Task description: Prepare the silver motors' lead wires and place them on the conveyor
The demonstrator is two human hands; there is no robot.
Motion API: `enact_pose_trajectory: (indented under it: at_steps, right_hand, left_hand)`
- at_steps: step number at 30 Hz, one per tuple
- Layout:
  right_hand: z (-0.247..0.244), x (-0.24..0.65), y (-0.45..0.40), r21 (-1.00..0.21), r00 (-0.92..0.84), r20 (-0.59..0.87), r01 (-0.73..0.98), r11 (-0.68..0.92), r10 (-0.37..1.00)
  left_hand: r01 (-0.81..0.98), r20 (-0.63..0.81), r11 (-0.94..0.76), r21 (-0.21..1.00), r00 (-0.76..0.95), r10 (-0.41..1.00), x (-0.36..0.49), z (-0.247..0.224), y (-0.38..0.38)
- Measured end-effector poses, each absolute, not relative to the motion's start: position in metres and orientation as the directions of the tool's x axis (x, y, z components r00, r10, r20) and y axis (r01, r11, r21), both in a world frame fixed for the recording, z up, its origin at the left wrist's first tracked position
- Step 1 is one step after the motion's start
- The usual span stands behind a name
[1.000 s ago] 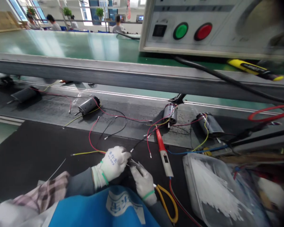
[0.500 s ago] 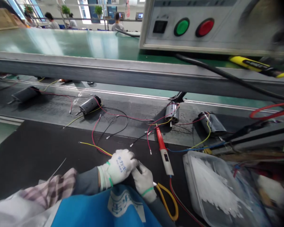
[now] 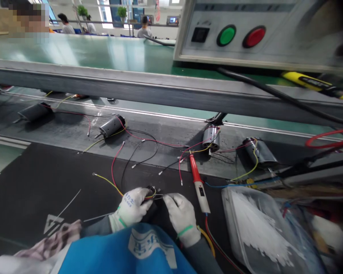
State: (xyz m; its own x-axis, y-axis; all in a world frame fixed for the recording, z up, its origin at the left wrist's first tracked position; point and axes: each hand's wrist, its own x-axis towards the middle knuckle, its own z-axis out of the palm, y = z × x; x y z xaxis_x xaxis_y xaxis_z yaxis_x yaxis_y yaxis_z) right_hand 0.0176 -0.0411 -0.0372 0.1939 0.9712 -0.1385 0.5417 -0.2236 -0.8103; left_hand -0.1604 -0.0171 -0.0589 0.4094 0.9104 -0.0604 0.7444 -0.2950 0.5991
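My left hand, in a white glove, is closed round a small motor, of which only the dark wired end shows. A yellow wire, a red one and a black one run from it across the mat. My right hand, also gloved, pinches a thin white cable tie beside the motor's end. Below the right wrist shows a yellow-orange looped handle; whether the hand holds it I cannot tell. To the right lies a red and white pen-shaped tool.
Several motors, one left of centre and another farther right, lie on the belt. A clear box holds white cable ties. Above runs a shelf with a control box and a yellow-black cutter. People are beyond.
My hands have moved apart, the left one leftward and the right one rightward. The motor's wired end and the cable tie now show between them. The yellow-orange handle is more hidden.
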Motion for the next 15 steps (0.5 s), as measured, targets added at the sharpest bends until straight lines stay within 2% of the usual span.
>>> enact_pose_trajectory:
  at_steps: [3, 5, 7, 9, 10, 12, 15]
  right_hand:
    - [-0.038, 0.028, -0.033, -0.840, 0.332, -0.111, 0.473, -0.267, 0.937]
    - [-0.039, 0.026, -0.026, -0.894, 0.384, -0.153, 0.339, -0.293, 0.911]
    - [-0.038, 0.016, -0.019, -0.936, 0.343, -0.290, 0.094, -0.339, 0.894]
    - [-0.037, 0.002, -0.015, -0.900, 0.212, -0.432, -0.173, -0.401, 0.877]
    - [-0.036, -0.003, -0.015, -0.869, 0.141, -0.468, -0.251, -0.426, 0.872]
    - [-0.037, -0.005, -0.022, -0.859, 0.068, -0.481, -0.238, -0.454, 0.874]
    - [-0.043, 0.008, -0.039, -0.886, 0.177, -0.462, -0.042, -0.462, 0.869]
  left_hand:
    - [0.723, -0.045, -0.268, 0.637, 0.382, 0.923, -0.157, -0.063, -0.020]
    - [0.720, -0.046, -0.260, 0.644, 0.376, 0.926, -0.156, -0.063, -0.021]
    - [0.726, -0.055, -0.248, 0.641, 0.366, 0.929, -0.156, -0.061, -0.021]
    - [0.737, -0.069, -0.245, 0.630, 0.368, 0.927, -0.156, -0.060, -0.020]
    - [0.741, -0.074, -0.248, 0.624, 0.372, 0.925, -0.155, -0.059, -0.020]
    - [0.740, -0.068, -0.268, 0.616, 0.390, 0.918, -0.154, -0.058, -0.021]
    - [0.689, -0.060, -0.447, 0.571, 0.578, 0.814, -0.148, -0.055, -0.024]
